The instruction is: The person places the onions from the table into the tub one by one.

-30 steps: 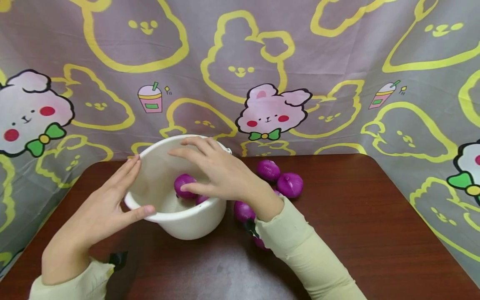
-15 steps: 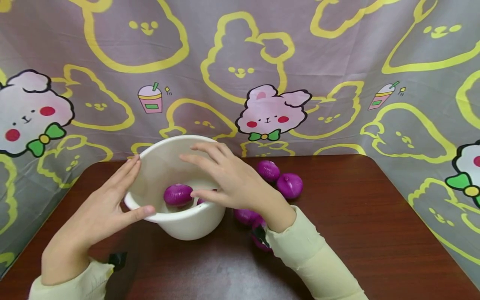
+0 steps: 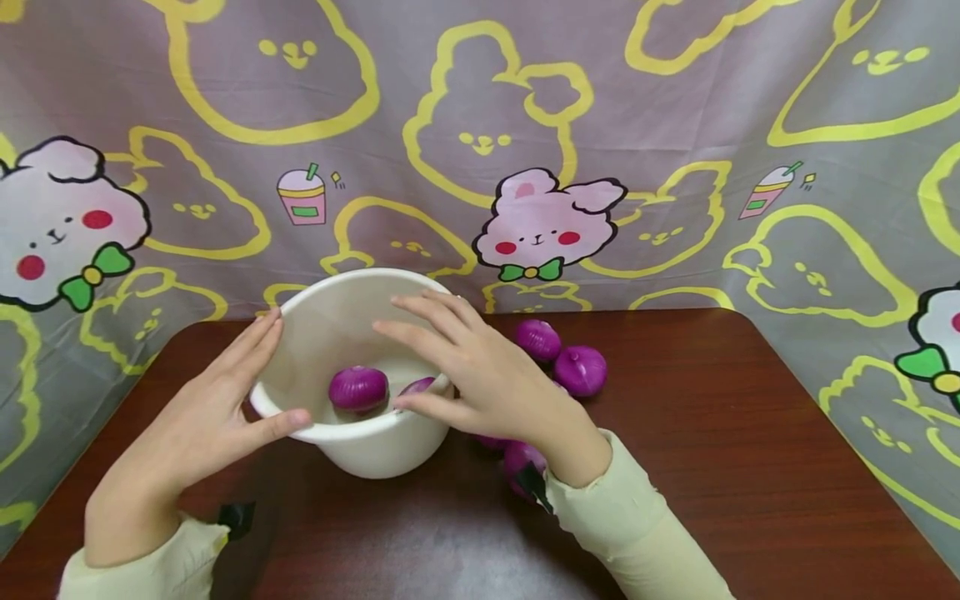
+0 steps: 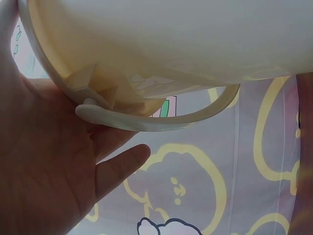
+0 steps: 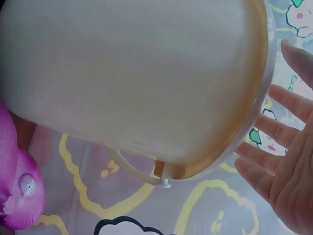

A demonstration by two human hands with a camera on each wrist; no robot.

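Observation:
A white bucket [image 3: 375, 450] stands on the table in the head view, tilted toward me. Inside it lies a purple onion [image 3: 358, 389], with a second onion [image 3: 417, 386] partly hidden by the right hand and rim. My left hand [image 3: 195, 417] rests against the bucket's left rim, fingers straight and thumb spread along the front edge. At the right rim my right hand [image 3: 480, 375] hovers with spread fingers, nothing in its grasp; the right wrist view shows its fingers [image 5: 281, 129] beside the rim. The bucket's handle [image 4: 161, 121] hangs near the left palm.
Right of the bucket lie more onions: one at the back [image 3: 537, 339], an onion beside it [image 3: 581, 371], and a nearer onion [image 3: 521, 460] partly under the right sleeve [image 3: 615, 492]. A patterned cloth [image 3: 675, 125] hangs behind the dark wooden table [image 3: 712, 467].
The right hand has drawn back rightward from inside the bucket toward its right rim. One onion in the bucket has rolled slightly left and settled. The left hand has stayed put.

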